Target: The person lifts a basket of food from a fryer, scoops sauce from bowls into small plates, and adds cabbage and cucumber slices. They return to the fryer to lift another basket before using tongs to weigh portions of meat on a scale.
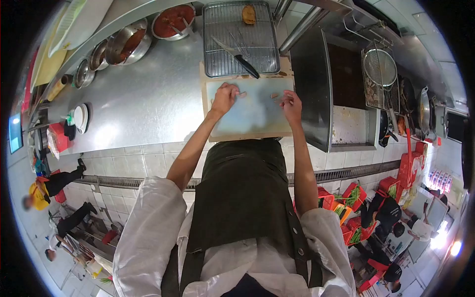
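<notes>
A pale translucent cutting board (255,119) lies in front of me on a larger tan board. My left hand (225,99) is over its left side, fingers curled and pinched together. Right at those fingertips is a small pinkish piece (242,94). Over the right edge, my right hand (291,105) has its fingers bent and closed; what they hold, if anything, I cannot tell. A small brown piece (274,95) lies just left of it. Beyond the board, a black-handled knife (243,63) rests across a wire-racked tray (213,52), beside thin metal tongs (239,43).
A browned food piece (249,15) sits on the rack. Metal bowls, one with red sauce (168,20), line the counter's (158,94) back left. To the right stand a fryer (346,69) and a round strainer (380,67). Other people work behind, near red vegetable crates (352,195).
</notes>
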The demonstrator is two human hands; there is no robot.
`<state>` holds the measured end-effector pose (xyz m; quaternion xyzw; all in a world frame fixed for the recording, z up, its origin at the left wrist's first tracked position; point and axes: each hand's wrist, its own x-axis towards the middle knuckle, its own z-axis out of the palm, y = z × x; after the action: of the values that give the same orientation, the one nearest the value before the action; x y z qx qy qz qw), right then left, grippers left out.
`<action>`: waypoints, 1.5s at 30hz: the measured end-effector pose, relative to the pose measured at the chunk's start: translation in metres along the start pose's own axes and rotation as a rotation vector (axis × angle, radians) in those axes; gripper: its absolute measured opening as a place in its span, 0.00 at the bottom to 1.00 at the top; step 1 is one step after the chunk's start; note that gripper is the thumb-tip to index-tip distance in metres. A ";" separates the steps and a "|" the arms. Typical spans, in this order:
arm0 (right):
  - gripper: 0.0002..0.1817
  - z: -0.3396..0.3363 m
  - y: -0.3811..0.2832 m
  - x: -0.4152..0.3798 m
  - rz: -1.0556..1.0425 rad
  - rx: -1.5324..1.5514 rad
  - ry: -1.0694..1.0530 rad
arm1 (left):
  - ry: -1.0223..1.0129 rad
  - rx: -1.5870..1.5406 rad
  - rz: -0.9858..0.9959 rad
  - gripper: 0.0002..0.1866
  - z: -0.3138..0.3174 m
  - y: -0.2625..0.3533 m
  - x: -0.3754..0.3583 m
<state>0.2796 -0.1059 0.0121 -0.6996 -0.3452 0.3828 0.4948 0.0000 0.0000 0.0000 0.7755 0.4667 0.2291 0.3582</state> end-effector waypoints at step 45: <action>0.22 0.001 0.038 -0.058 -0.146 -1.001 0.370 | -0.518 0.490 0.215 0.21 0.013 0.031 0.026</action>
<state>0.2559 -0.1659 -0.0133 -0.8798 -0.4403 0.0067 0.1788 0.0383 0.0096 0.0161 0.9152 0.3172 -0.0572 0.2419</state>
